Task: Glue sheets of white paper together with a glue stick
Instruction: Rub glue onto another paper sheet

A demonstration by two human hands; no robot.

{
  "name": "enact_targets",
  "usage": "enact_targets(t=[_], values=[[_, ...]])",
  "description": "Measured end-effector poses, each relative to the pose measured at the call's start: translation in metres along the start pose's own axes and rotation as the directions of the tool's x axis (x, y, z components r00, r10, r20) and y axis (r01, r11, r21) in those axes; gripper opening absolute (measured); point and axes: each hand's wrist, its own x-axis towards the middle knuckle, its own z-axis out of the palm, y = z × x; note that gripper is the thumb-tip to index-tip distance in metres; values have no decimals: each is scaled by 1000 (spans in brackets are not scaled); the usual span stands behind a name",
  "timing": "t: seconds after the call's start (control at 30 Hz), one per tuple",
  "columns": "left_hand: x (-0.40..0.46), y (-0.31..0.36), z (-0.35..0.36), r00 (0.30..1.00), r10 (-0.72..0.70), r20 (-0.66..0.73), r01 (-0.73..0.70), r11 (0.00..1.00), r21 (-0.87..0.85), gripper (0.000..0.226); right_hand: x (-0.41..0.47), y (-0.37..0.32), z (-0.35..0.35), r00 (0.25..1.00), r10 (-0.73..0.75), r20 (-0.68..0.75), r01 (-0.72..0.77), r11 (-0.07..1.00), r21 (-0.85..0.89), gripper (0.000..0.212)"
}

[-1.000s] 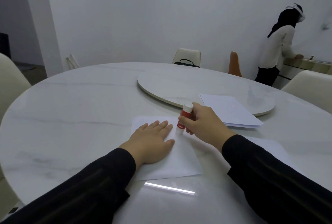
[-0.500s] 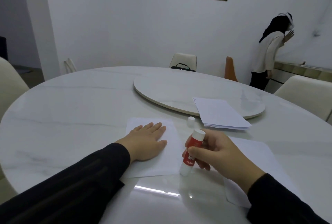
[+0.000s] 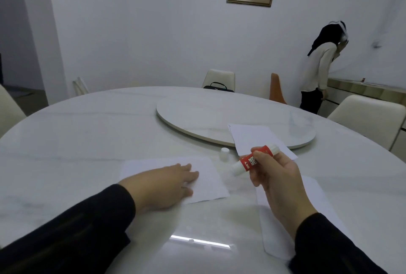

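A white sheet of paper lies on the marble table in front of me. My left hand rests flat on it, fingers spread. My right hand holds a red and white glue stick tilted in the air, its open end pointing down left, clear of the paper. The glue stick's white cap stands on the table just beyond the sheet. A second white sheet lies under my right forearm. A stack of white paper rests partly on the turntable's rim.
A round marble turntable fills the table's middle. Cream chairs stand around the table, one on the right. A black bag sits on the far chair. Another person stands at a counter at the back right.
My right hand has lifted the glue stick off the sheet's lower right edge and tilted it in the air. My left hand stays flat on the paper.
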Motion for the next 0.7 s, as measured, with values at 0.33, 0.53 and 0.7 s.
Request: enact_targets(t=[0.33,0.53,0.7], values=[[26,6,19,959,-3,-283,-44,986,-158,57,25,4,28,997,-82,-6,64,813,-579,8],[34,0,19,980,-30,-196,8,994,-111,60,51,19,50,998,-16,68,57,746,-664,7],[39,-3,19,984,-39,-172,23,995,-95,61,55,33,52,995,-14,103,86,664,-742,11]])
